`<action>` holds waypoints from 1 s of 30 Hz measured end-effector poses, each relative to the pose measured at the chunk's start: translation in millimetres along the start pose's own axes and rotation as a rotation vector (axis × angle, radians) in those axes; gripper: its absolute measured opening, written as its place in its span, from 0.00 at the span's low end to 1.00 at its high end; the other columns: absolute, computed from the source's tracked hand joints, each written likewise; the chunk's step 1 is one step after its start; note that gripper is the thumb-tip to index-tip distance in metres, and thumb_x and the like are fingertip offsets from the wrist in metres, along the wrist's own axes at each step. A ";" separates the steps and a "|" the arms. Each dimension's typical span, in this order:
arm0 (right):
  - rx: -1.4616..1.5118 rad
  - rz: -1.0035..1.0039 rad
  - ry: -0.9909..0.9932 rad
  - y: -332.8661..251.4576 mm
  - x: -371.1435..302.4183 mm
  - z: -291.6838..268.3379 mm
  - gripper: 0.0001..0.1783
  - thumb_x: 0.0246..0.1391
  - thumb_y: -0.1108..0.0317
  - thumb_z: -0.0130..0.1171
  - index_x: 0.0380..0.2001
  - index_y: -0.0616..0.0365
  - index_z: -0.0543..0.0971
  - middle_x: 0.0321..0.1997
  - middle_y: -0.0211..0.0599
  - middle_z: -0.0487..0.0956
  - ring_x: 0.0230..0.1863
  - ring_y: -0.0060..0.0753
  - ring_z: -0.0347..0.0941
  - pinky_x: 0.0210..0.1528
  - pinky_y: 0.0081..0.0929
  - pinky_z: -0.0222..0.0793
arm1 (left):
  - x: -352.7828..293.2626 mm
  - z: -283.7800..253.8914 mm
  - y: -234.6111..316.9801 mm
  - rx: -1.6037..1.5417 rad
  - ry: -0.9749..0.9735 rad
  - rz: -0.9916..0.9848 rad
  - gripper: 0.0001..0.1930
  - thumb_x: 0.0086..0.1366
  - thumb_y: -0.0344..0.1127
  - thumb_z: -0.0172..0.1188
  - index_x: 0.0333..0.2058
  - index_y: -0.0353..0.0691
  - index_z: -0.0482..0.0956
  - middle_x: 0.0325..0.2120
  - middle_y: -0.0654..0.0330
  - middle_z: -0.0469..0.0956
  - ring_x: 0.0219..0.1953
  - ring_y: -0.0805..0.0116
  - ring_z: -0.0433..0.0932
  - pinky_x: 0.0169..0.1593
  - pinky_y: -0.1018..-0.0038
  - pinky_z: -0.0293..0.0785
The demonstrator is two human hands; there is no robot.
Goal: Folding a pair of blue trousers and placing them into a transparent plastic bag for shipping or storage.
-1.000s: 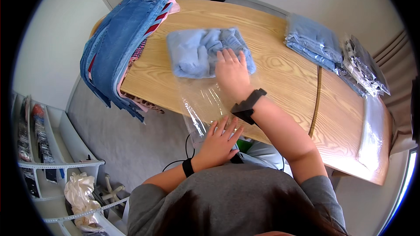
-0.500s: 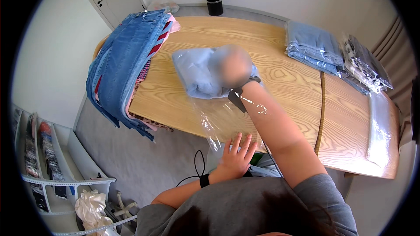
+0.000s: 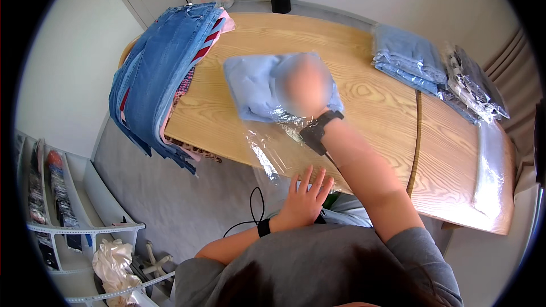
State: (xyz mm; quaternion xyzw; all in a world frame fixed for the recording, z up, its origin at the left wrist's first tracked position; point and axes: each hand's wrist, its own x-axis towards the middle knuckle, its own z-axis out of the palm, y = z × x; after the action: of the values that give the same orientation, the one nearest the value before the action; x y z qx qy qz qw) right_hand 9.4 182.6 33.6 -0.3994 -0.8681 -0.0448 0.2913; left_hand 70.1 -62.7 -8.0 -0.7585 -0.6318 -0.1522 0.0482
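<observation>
A folded light-blue garment (image 3: pixel 250 88) lies on the wooden table in front of me, in a clear plastic bag (image 3: pixel 264 145) whose loose end spreads toward the near edge. My right hand (image 3: pixel 306 85) reaches over the garment's right part; a blur covers its fingers, so their pose is hidden. Below it, a dark band with a black box (image 3: pixel 318 131) circles the wrist. At the table's near edge, my left hand (image 3: pixel 305 198) rests with fingers stretched and apart, by the bag's loose end. I cannot tell whether it presses on the plastic.
Jeans and other clothes (image 3: pixel 162 74) hang over the table's left end. Bagged folded garments (image 3: pixel 406 59) and dark bagged items (image 3: pixel 475 79) sit at the far right, with flat clear bags (image 3: pixel 489 165) nearer. Shelving (image 3: pixel 85 228) stands at lower left, a black bin (image 3: pixel 280 1) behind the table.
My right wrist has come slightly nearer and turned, showing more of its band. The left hand keeps its place at the table edge. The whole view has shifted a little.
</observation>
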 end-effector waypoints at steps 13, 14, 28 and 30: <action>0.237 -0.488 -0.390 -43.0 -38.2 -30.1 0.30 0.60 0.38 0.41 0.64 0.29 0.62 0.71 0.38 0.55 0.70 0.58 0.49 0.65 0.71 0.40 | -1.9 -4.4 3.6 -0.004 0.027 -0.027 0.36 0.51 0.42 0.65 0.60 0.44 0.66 0.61 0.50 0.60 0.65 0.43 0.55 0.59 0.41 0.57; 0.235 -0.485 -0.391 -43.1 -40.9 -30.0 0.30 0.60 0.38 0.41 0.64 0.29 0.62 0.71 0.38 0.55 0.70 0.58 0.49 0.65 0.71 0.40 | -2.9 -2.9 4.4 -0.009 0.024 -0.024 0.36 0.51 0.42 0.65 0.60 0.43 0.66 0.61 0.50 0.60 0.64 0.42 0.55 0.59 0.40 0.57; 1.465 0.035 -0.891 93.8 -67.1 -224.6 0.11 0.58 0.67 0.58 0.27 0.64 0.81 0.29 0.40 0.81 0.31 0.28 0.78 0.36 0.23 0.73 | -63.6 -130.8 -84.0 -0.676 0.369 0.072 0.11 0.57 0.21 0.58 0.40 0.33 0.78 0.37 0.53 0.79 0.31 0.63 0.80 0.32 0.74 0.77; 1.135 0.299 -0.620 110.4 -46.1 -190.5 0.16 0.61 0.60 0.55 0.29 0.63 0.79 0.28 0.33 0.79 0.33 0.22 0.75 0.36 0.21 0.71 | -49.1 -151.2 -92.7 -0.793 0.527 -0.520 0.07 0.63 0.28 0.57 0.39 0.34 0.78 0.32 0.57 0.79 0.28 0.69 0.78 0.31 0.78 0.74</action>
State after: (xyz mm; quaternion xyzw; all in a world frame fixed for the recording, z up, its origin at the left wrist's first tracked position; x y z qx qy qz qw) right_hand 202.0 167.4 148.9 -0.2946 -0.7356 0.5776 0.1961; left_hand -53.5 -130.9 110.1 -0.4735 -0.6592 -0.5708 -0.1244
